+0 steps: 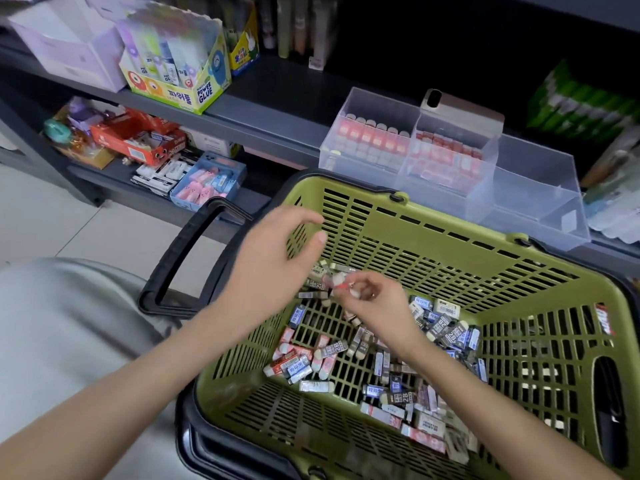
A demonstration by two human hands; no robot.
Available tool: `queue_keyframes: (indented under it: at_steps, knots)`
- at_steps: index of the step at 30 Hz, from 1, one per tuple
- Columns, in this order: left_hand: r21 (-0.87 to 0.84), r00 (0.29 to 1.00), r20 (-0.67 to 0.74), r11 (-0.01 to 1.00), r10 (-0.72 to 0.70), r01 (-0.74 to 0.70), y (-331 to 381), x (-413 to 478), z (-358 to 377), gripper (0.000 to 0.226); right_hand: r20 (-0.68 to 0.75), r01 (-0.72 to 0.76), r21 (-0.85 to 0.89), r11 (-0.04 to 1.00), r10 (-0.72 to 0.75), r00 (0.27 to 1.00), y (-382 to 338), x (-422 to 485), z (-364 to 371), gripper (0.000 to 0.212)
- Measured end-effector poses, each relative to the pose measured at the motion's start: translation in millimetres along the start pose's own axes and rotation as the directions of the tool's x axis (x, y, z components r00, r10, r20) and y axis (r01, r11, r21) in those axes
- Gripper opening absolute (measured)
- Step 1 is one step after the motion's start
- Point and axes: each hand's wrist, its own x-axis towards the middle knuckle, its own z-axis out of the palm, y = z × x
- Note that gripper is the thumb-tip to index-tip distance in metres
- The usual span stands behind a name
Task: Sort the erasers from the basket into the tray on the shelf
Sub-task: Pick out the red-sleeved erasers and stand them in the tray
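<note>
Eraser [342, 287] — long axis left-right — pinched over green basket [450, 237].

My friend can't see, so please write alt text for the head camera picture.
A person's right hand pinches an eraser over a green basket of loose erasers, with the left hand open beside it. Behind, on the shelf, a clear tray holds rows of red erasers in two compartments.
</note>
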Motion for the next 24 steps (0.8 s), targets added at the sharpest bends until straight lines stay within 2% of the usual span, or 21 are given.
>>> queue_keyframes:
  at_steps: [1,2,3,4,5,7,9,10,11,12,13,14,15,16,18,20,22,24]
  knots:
    - [-0.174,0.977,0.132,0.966,-0.170,0.192,6.8,-1.9,8.4,0.035,-0.043,0.050,0.104,0.993,-0.046,0.998,-14.0,-6.7,-5.6,0.019]
    - [-0.354,0.906,0.294,0.845,-0.306,0.401,13.6,-2.4,15.9,0.049,-0.091,0.112,0.177,0.978,-0.097,0.991,-27.1,-13.3,-8.4,0.019]
    - [-0.485,0.818,0.438,0.668,-0.372,0.564,18.1,-2.8,23.7,0.059,-0.125,0.170,0.206,0.964,-0.147,0.981,-38.1,-19.7,-8.9,0.019]
    - [-0.567,0.756,0.531,0.502,-0.384,0.653,20.5,-3.4,32.3,0.062,-0.142,0.213,0.199,0.957,-0.186,0.972,-46.3,-24.8,-7.9,0.020]
    - [-0.629,0.738,0.558,0.388,-0.378,0.674,21.5,-3.7,39.6,0.053,-0.147,0.237,0.182,0.954,-0.212,0.966,-51.0,-27.9,-6.4,0.021]
    - [-0.690,0.756,0.496,0.335,-0.427,0.642,22.6,-0.2,48.2,0.026,-0.156,0.275,0.178,0.945,-0.249,0.956,-49.3,-30.7,-4.3,0.021]
    - [-0.746,0.715,0.437,0.225,-0.546,0.627,18.7,7.6,48.8,0.015,-0.214,0.337,0.154,0.929,-0.302,0.929,-33.2,-30.9,-4.6,0.017]
    - [-0.771,0.672,0.428,0.143,-0.604,0.620,14.5,12.6,46.4,0.014,-0.252,0.369,0.051,0.928,-0.346,0.904,-19.9,-30.3,-5.2,0.017]
    - [-0.789,0.631,0.426,0.075,-0.648,0.610,10.4,17.2,42.7,0.012,-0.243,0.385,-0.128,0.914,-0.405,0.881,-4.8,-28.8,-5.8,0.019]
    - [-0.798,0.597,0.432,0.021,-0.676,0.602,8.3,21.5,37.4,0.010,-0.153,0.375,-0.353,0.857,-0.448,0.881,11.4,-26.3,-5.3,0.023]
    - [-0.804,0.577,0.451,-0.028,-0.681,0.594,7.5,25.2,32.2,0.008,0.014,0.361,-0.560,0.746,-0.427,0.904,27.9,-23.0,-2.1,0.030]
    - [-0.807,0.569,0.479,-0.080,-0.668,0.585,7.4,29.1,28.3,0.008,0.201,0.371,-0.703,0.607,-0.330,0.922,43.9,-19.4,2.9,0.037]
    - [-0.805,0.569,0.514,-0.132,-0.642,0.578,6.8,33.1,23.7,0.010,0.349,0.407,-0.774,0.485,-0.209,0.914,58.4,-15.8,8.3,0.044]
    - [-0.797,0.575,0.548,-0.172,-0.608,0.579,6.1,36.8,19.6,0.014,0.442,0.449,-0.798,0.401,-0.117,0.889,70.5,-12.0,13.3,0.046]
    - [-0.785,0.609,0.583,-0.180,-0.538,0.593,2.6,43.9,12.1,0.020,0.506,0.497,-0.798,0.340,-0.070,0.860,83.4,-4.3,19.3,0.042]
    - [-0.787,0.646,0.588,-0.162,-0.487,0.595,-1.2,49.9,7.6,0.023,0.457,0.468,-0.768,0.437,-0.137,0.879,87.5,2.3,20.6,0.036]
    - [-0.789,0.660,0.588,-0.152,-0.468,0.595,-3.1,53.1,7.8,0.025,0.330,0.386,-0.729,0.566,-0.204,0.922,86.5,9.1,17.1,0.037]
    - [-0.767,0.646,0.620,-0.173,-0.444,0.617,-3.9,53.5,10.1,0.021,0.238,0.339,-0.729,0.595,-0.244,0.940,84.4,16.2,12.8,0.042]
